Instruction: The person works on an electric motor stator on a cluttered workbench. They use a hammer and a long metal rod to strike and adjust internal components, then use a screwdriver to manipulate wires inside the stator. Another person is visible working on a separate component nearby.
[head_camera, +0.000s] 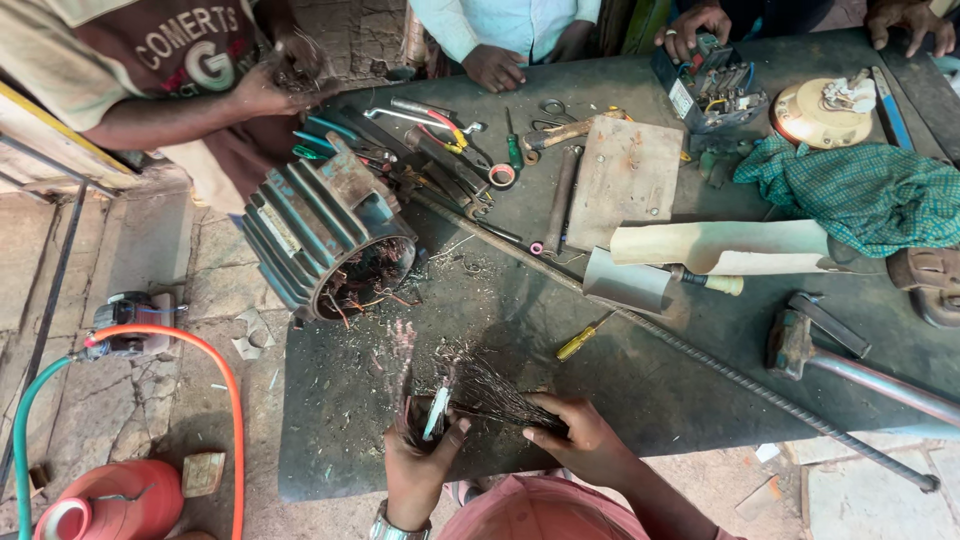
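At the near edge of a dark workbench (640, 380), my left hand (418, 460) grips one end of a bundle of thin dark wire strands (490, 395), along with a small pale strip. My right hand (580, 435) pinches the other end of the same bundle against the bench. Behind the bundle lies a teal finned motor housing (320, 235) on its side, its open end full of frayed copper windings.
A long ribbed steel rod (700, 355) crosses the bench. Pliers, screwdrivers, a hammer (800, 345), a trowel, a metal plate (625, 180) and a green cloth (860, 190) lie about. Other people's hands work at the far edge. An orange hose (225, 390) and red cylinder sit on the floor at left.
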